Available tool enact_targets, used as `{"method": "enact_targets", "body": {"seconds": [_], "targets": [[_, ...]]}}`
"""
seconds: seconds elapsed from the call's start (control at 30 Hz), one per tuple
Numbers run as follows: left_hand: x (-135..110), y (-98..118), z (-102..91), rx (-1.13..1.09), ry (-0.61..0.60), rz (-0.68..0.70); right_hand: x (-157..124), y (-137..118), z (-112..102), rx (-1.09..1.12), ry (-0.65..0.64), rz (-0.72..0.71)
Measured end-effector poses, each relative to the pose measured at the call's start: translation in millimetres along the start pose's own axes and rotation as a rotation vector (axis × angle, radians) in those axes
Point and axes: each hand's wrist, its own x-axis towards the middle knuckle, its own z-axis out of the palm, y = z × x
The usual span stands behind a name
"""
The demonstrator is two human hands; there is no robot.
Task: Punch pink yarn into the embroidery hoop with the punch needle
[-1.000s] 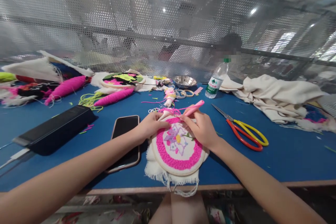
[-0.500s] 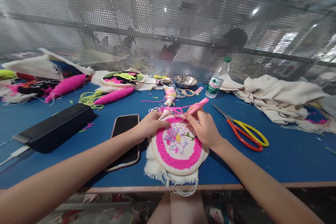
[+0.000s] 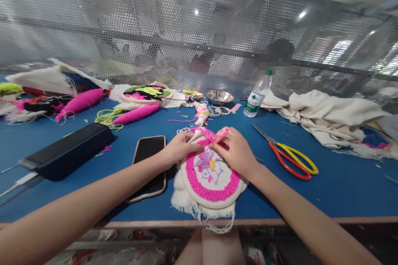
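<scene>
While hiding its top rim, pinching embroidery hoop (image 3: pixel 212 176) near front edge of table (image 3: pixel 280 205) with left hand (image 3: pixel 179 148); curling right hand (image 3: pixel 238 152) round pink tool (image 3: pixel 223 134) with tip hidden; leaving open room toward scissors (image 3: pixel 273 141).

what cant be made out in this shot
In the head view:
- pink tool: its tip, hidden by the right hand
- phone: partly hidden by the left forearm
- white cable: far end, cut off by the left edge
- bottle: label's fine print, too small
</scene>
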Motion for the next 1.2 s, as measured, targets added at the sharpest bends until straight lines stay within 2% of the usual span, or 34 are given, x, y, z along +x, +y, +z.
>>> {"method": "enact_targets", "body": {"seconds": [0.13,0.3,0.7,1.07,1.2], "targets": [[-1.1,4.2,0.1,-0.002,0.046,0.01,-4.8,-2.7,-3.0,0.117,0.062,-0.009],[0.7,3.2,-0.9,-0.017,0.036,-0.011,-5.2,-1.0,-5.2,0.294,0.084,0.163],[0.9,4.6,0.6,-0.02,0.06,-0.034,-5.9,2.7,-6.3,0.352,0.128,0.216],[-0.6,5.3,1.6,-0.069,0.055,-0.042,-5.8,3.8,-6.1,0.364,0.135,0.196],[-1.9,5.4,2.0,-0.108,0.038,-0.034,-4.7,2.6,-8.3,0.352,0.175,0.184]]}}
